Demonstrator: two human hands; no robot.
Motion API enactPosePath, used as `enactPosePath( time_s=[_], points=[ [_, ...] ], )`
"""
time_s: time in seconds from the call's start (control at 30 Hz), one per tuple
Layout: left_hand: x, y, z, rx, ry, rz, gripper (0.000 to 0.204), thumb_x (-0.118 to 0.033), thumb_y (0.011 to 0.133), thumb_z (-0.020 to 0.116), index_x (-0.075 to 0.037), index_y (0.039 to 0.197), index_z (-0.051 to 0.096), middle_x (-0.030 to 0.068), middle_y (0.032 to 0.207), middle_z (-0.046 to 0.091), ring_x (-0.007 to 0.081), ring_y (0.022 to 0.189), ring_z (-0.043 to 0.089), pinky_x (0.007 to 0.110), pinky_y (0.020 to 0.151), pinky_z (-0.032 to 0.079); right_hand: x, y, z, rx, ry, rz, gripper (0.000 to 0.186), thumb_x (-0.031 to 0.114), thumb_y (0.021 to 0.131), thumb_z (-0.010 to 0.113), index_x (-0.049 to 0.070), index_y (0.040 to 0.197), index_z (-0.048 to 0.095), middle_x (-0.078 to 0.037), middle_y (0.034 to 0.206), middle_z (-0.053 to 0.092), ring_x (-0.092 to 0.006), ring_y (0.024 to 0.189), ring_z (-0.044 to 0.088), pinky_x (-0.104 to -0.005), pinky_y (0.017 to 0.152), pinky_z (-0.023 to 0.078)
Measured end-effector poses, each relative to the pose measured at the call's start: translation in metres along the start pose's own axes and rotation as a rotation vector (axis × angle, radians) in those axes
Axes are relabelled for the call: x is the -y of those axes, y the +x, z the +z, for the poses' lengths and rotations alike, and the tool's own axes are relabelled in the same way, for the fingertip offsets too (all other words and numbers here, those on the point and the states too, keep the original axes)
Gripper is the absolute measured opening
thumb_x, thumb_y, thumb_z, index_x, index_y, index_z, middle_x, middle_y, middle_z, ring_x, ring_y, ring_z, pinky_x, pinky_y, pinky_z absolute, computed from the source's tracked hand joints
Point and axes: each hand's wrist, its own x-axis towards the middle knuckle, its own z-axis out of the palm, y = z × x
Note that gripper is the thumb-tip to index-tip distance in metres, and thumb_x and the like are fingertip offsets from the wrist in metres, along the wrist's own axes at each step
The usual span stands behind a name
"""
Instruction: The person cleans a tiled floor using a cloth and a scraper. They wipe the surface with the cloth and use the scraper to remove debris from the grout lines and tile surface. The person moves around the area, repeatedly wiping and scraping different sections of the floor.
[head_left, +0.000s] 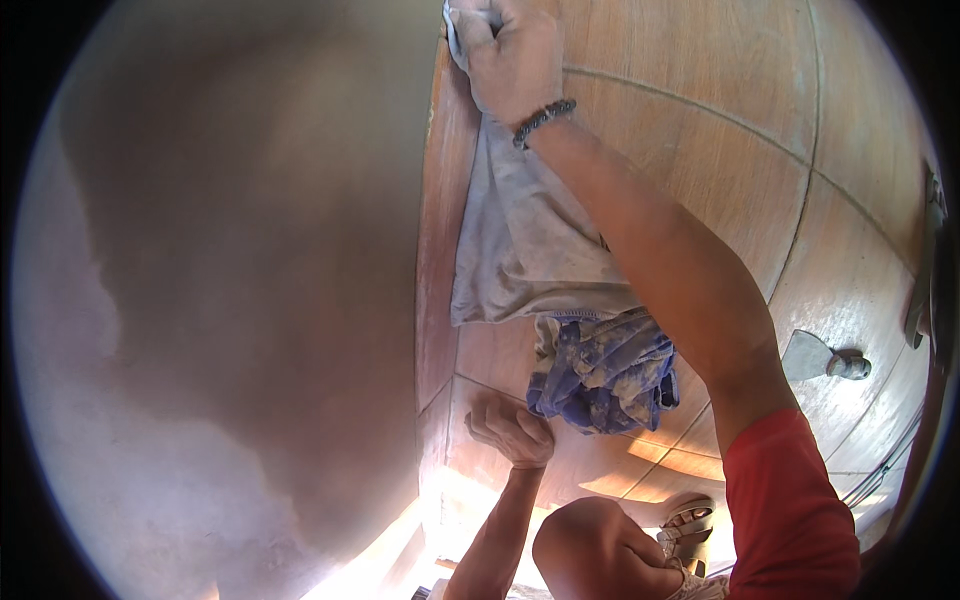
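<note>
At the top, my right hand (512,58) is closed on a pale cloth, its fingers pressed against the upper edge of the skirting tile (446,200) where it meets the wall. A light grey cloth (530,250) lies spread on the floor below my right wrist, partly under my forearm; whether it is the same piece as the one in my fingers I cannot tell. Lower down, my left hand (510,432) is curled into a loose fist by the skirting, with nothing visible in it. Just above and right of it sits a crumpled blue cloth (605,372) smeared with beige dust.
The wall (260,250) at the left has a large dark patch with a paler border. Wood-look tiles (700,110) cover the floor. A scraper (808,356) with a wide blade lies at the right. My bent knee (590,545) and a sandalled foot (688,522) are at the bottom.
</note>
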Motion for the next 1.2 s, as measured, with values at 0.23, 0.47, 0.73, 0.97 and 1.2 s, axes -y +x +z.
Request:
enactPosePath(
  time_s=[0.23, 0.47, 0.73, 0.97, 1.2],
  points=[
    [-0.002, 0.002, 0.000, -0.007, 0.004, -0.003, 0.050, -0.039, 0.097, 0.039, 0.005, 0.119, 0.044, 0.0248, 0.118, 0.043, 0.0399, 0.109, 0.039, 0.054, 0.097, 0.026, 0.000, 0.005, 0.003, -0.031, -0.079, 0.132, 0.016, 0.015, 0.090, 0.056, 0.001, 0.090, 0.065, -0.020, 0.079, 0.066, -0.0377, 0.074, 0.066, -0.0458, 0.067, 0.051],
    [0.002, 0.000, -0.002, -0.013, 0.031, -0.019, 0.050, -0.039, 0.097, 0.039, 0.005, 0.120, 0.044, 0.0250, 0.120, 0.042, 0.0404, 0.111, 0.038, 0.055, 0.098, 0.026, -0.014, 0.014, 0.011, -0.039, -0.295, 0.140, 0.021, 0.019, 0.090, 0.057, 0.001, 0.092, 0.066, -0.023, 0.084, 0.067, -0.0388, 0.079, 0.066, -0.0472, 0.071, 0.051],
    [0.000, -0.001, 0.000, -0.004, 0.004, -0.019, 0.048, -0.034, 0.095, 0.042, 0.006, 0.122, 0.043, 0.0254, 0.121, 0.041, 0.0408, 0.112, 0.037, 0.056, 0.099, 0.025, -0.084, 0.116, 0.006, -0.055, -0.695, 0.127, 0.041, 0.034, 0.092, 0.054, -0.004, 0.100, 0.067, -0.030, 0.097, 0.067, -0.0433, 0.093, 0.065, -0.0497, 0.083, 0.050],
    [0.007, -0.001, -0.008, -0.027, 0.044, -0.049, 0.047, -0.031, 0.094, 0.043, 0.006, 0.123, 0.043, 0.0250, 0.121, 0.041, 0.0407, 0.111, 0.037, 0.056, 0.099, 0.025, -0.010, 0.027, 0.014, 0.116, -0.360, 0.234, 0.024, 0.019, 0.090, 0.055, -0.001, 0.096, 0.066, -0.024, 0.090, 0.069, -0.0405, 0.088, 0.067, -0.0456, 0.079, 0.053],
    [-0.006, 0.001, 0.004, -0.012, -0.037, 0.011, 0.046, -0.033, 0.097, 0.042, 0.005, 0.122, 0.043, 0.0236, 0.119, 0.042, 0.0393, 0.111, 0.038, 0.055, 0.099, 0.026, -0.089, 0.103, -0.004, -0.204, -0.684, 0.064, 0.020, 0.016, 0.090, 0.057, 0.000, 0.096, 0.066, -0.025, 0.089, 0.068, -0.0397, 0.084, 0.067, -0.0455, 0.075, 0.052]
  ],
)
